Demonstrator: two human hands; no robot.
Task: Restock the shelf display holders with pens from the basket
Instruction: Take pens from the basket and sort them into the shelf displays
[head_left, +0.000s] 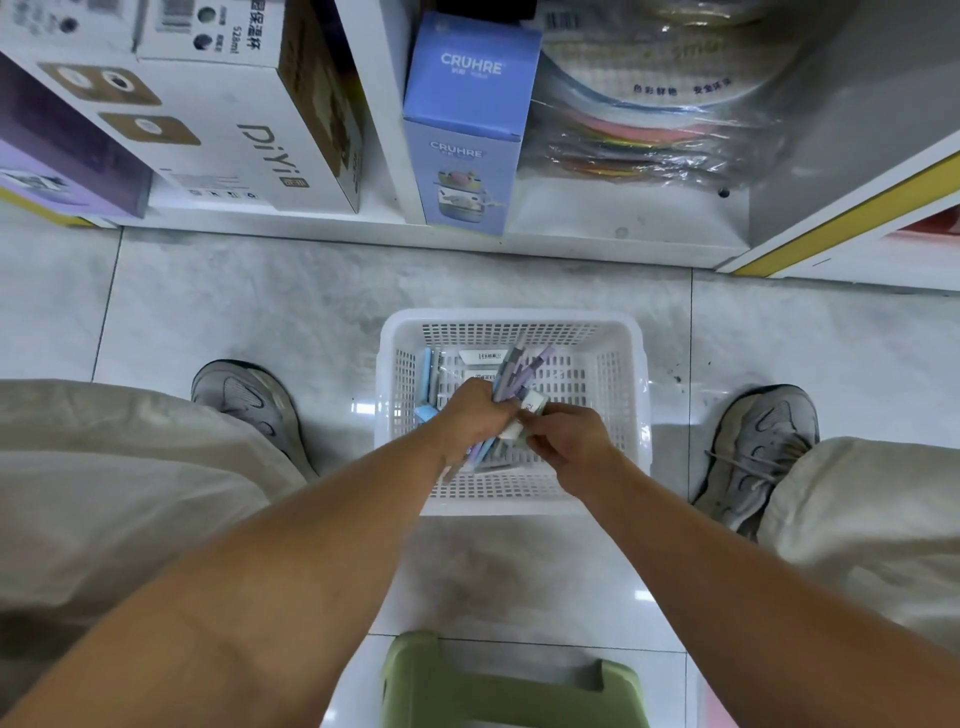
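Observation:
A white plastic basket (631, 364) stands on the floor between my feet. My left hand (475, 413) grips a bundle of pens (519, 371) in grey, purple and blue above the basket. Their tips stick out upward and downward from my fist. My right hand (563, 439) pinches a pen with a white label (534, 402) right beside the bundle. More pens and a barcoded packet (483, 357) lie on the basket's bottom at the left. No display holder is in view.
The low shelf ahead holds a white DiYi box (234, 130), a blue CRUHRE box (467, 130) and wrapped coloured sheets (649, 114). A green stool (509, 686) is under me. My shoes (244, 400) flank the basket on the tiled floor.

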